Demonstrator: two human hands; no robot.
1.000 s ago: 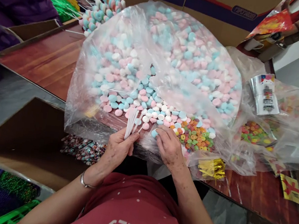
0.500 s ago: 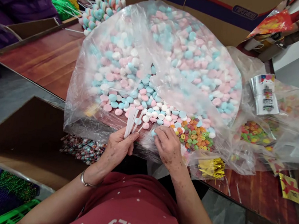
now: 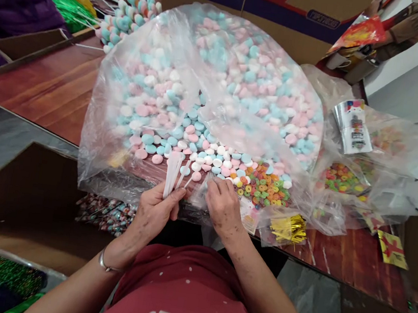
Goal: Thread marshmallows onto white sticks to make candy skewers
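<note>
My left hand (image 3: pixel 158 206) is closed round a bunch of white sticks (image 3: pixel 172 172) that point up and away from me, one or two splayed to the right. Close beside it, my right hand (image 3: pixel 222 204) has its fingers bent together at the table edge; what they hold, if anything, is hidden. Clear plastic shows by those fingertips. Just beyond both hands lie loose pink, white and blue gummy candies (image 3: pixel 207 160), spilling from a big clear plastic bag (image 3: pixel 103 112) full of them. Small ring-shaped gummies (image 3: pixel 272 188) in orange, green and yellow lie right of my right hand.
Gold twist ties (image 3: pixel 290 229) lie at the front edge. Silver printed packets (image 3: pixel 352 126) and bagged rings (image 3: pixel 344 178) are on the right. Candy skewers (image 3: pixel 129 17) lie at the back left near another person. An open cardboard box (image 3: pixel 15 192) stands low left.
The whole view has shifted slightly. The blue candy that showed at my right fingertips is no longer visible there, and those fingers have drawn closer together. My left hand still holds the sticks.
</note>
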